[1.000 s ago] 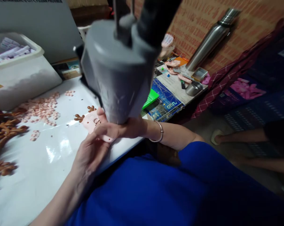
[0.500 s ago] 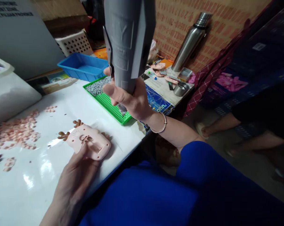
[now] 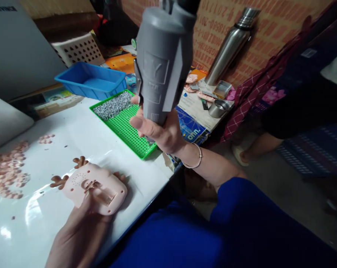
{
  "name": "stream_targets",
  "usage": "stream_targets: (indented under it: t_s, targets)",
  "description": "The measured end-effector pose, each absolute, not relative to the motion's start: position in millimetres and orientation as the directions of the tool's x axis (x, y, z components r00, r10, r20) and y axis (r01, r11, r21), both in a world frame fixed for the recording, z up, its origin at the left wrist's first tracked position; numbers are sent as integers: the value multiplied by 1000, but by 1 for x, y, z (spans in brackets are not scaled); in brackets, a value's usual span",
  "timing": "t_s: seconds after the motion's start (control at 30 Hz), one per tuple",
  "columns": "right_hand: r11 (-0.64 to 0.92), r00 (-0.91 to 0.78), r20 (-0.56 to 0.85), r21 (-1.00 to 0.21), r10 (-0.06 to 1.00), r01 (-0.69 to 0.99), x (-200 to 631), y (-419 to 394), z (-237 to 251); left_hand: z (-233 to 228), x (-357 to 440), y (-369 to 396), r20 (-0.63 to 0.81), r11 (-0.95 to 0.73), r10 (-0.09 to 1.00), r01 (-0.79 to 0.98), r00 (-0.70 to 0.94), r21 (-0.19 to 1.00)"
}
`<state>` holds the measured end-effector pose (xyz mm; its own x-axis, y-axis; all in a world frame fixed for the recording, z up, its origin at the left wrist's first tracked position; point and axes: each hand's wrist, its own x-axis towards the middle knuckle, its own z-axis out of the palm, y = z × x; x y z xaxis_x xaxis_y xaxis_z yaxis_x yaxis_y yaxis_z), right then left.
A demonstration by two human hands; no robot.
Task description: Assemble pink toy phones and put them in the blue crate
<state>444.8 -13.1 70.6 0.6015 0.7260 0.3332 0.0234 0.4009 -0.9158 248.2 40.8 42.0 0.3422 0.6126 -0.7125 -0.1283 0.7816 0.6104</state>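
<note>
The white bench [image 3: 73,134] carries loose pink parts at far left. The left hand [image 3: 82,227] pins the pink housing [image 3: 96,188] flat near the front edge; keep it steady. The right hand [image 3: 157,130], its grip wrapped around the grey driver [image 3: 163,63], hovers over the green screw tray [image 3: 124,123]; lower the tip vertically.

Blue tray [image 3: 92,80], steel flask [image 3: 230,46], white perforated basket [image 3: 79,48], small metal cup [image 3: 217,108], pink pieces [image 3: 6,171]
</note>
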Motion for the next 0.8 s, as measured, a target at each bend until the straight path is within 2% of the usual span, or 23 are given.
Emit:
stream_targets:
  t_s: [0.17,0.3,0.53,0.63,0.7,0.8]
  targets:
    - [409,600,350,-911,720,40,448,-9,63,29,237,44,-690,750,632,-56,352,659]
    - [408,592,355,-912,724,46,448,-9,57,29,239,44,-673,744,635,-65,379,665]
    - [331,622,323,-937,713,106,448,-10,60,27,238,46,-619,795,574,-183,536,579]
    - [311,649,307,-944,696,112,444,-8,72,31,240,46,-643,807,581,-248,500,536]
    - [367,647,345,-924,680,107,435,-7,81,38,246,44,-708,814,581,-270,402,514]
    - [520,614,422,-854,667,23,413,-7,93,46,253,41,-726,813,582,-272,366,515]
